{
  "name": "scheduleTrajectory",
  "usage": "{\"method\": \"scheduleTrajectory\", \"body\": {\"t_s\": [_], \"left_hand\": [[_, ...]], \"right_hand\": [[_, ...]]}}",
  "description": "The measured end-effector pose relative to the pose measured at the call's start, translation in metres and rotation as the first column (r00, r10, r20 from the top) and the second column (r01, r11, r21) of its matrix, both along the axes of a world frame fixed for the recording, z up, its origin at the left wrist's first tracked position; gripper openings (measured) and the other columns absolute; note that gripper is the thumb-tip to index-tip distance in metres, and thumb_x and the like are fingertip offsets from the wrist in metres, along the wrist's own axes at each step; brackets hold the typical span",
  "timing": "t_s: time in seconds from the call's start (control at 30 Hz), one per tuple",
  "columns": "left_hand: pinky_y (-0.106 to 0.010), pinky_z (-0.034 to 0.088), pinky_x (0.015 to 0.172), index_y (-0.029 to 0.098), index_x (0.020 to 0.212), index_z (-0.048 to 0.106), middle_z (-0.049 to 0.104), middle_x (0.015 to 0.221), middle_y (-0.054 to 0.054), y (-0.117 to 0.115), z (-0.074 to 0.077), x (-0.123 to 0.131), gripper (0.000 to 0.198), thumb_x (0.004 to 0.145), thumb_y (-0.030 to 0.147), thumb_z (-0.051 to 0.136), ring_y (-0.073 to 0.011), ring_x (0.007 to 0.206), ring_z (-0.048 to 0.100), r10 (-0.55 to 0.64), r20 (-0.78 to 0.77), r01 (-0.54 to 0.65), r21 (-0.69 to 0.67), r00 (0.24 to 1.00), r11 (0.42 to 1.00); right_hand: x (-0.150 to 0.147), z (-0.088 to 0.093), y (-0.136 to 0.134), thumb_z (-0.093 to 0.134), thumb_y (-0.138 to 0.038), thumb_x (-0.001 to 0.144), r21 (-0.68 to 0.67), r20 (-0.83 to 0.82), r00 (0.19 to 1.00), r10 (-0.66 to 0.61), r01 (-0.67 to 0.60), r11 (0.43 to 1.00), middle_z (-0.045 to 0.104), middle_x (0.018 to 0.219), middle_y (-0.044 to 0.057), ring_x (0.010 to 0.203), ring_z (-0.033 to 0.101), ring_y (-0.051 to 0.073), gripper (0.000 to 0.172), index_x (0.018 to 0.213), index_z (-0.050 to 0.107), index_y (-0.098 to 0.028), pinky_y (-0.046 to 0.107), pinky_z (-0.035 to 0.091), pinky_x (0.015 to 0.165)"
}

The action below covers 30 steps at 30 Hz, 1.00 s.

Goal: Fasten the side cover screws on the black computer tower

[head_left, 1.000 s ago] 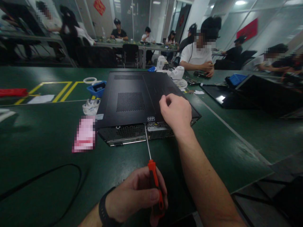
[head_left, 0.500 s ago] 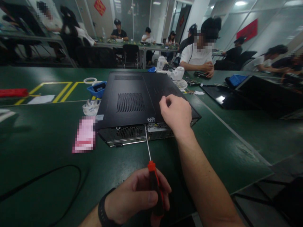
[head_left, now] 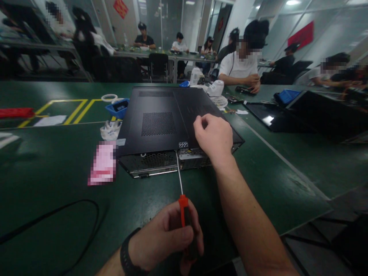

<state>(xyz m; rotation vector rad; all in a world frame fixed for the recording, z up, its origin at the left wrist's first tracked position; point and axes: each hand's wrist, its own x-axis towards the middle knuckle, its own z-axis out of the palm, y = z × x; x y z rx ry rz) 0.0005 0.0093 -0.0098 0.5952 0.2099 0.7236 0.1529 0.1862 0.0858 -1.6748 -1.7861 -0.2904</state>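
A black computer case (head_left: 156, 103) lies flat on the green table, its vented rear edge facing me. My left hand (head_left: 165, 234), with a dark wristband, is closed around the red and black handle of a screwdriver (head_left: 180, 180). The shaft points up and away; its tip meets the upper rear edge of the case, and the screw there is too small to make out. My right hand (head_left: 214, 134) rests on the right part of the top panel, fingers curled in a loose fist with nothing visible in them.
Left of the case are a blue tray (head_left: 118, 109), a crumpled white item (head_left: 110, 130) and a blurred pink packet (head_left: 102, 165). A black cable (head_left: 57, 210) loops at lower left. Behind stands a white fan (head_left: 217, 90); dark panels (head_left: 276, 119) lie right. People sit farther back.
The screwdriver handle has turned within my left hand, and the fingers have shifted slightly with it. My right hand and the case stay in place.
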Motion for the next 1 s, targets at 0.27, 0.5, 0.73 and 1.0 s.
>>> {"method": "scheduleTrajectory", "body": {"t_s": [0.27,0.5,0.73,1.0], "left_hand": [[-0.017,0.054,0.048,0.012,0.1,0.067,0.072,0.083,-0.006,0.001,0.0038,-0.0027,0.028,0.082,0.028,0.08,-0.0079,0.056,0.063,-0.004,-0.012,0.004,-0.036,1.0,0.999],[-0.016,0.052,0.045,0.016,0.098,0.056,0.071,0.084,-0.005,0.0003,0.0007,0.0007,0.028,0.086,0.033,0.076,-0.007,0.053,0.06,0.014,0.019,-0.015,0.035,1.0,0.999],[-0.018,0.056,0.052,0.013,0.111,0.066,0.073,0.087,-0.007,0.0025,0.0045,-0.0026,0.035,0.082,0.03,0.08,-0.0092,0.06,0.066,-0.032,0.016,0.033,-0.039,0.999,0.999],[-0.017,0.054,0.049,0.013,0.099,0.067,0.071,0.084,-0.006,0.0017,0.0061,-0.0021,0.027,0.083,0.03,0.08,-0.0072,0.057,0.062,0.01,-0.019,-0.01,0.004,1.0,1.0]], "right_hand": [[-0.0003,0.0002,-0.0004,0.046,-0.041,0.097,-0.007,0.0,1.0,-0.001,0.001,1.0,0.077,0.086,0.009,0.079,0.066,0.023,0.038,0.084,0.075,-0.021,0.034,0.038,0.069],[0.0005,0.0001,-0.0005,0.046,-0.041,0.097,-0.003,0.001,1.0,0.0,0.0,1.0,0.077,0.085,0.009,0.078,0.065,0.022,0.037,0.085,0.075,-0.021,0.034,0.039,0.07],[0.0002,0.0003,-0.0003,0.045,-0.041,0.097,-0.001,0.001,1.0,0.003,-0.003,1.0,0.077,0.086,0.009,0.079,0.066,0.023,0.038,0.085,0.075,-0.02,0.034,0.039,0.069],[0.0,0.0005,-0.0002,0.045,-0.041,0.097,-0.006,0.002,1.0,0.004,-0.004,1.0,0.077,0.087,0.01,0.079,0.066,0.023,0.039,0.085,0.075,-0.02,0.034,0.039,0.07]]}}
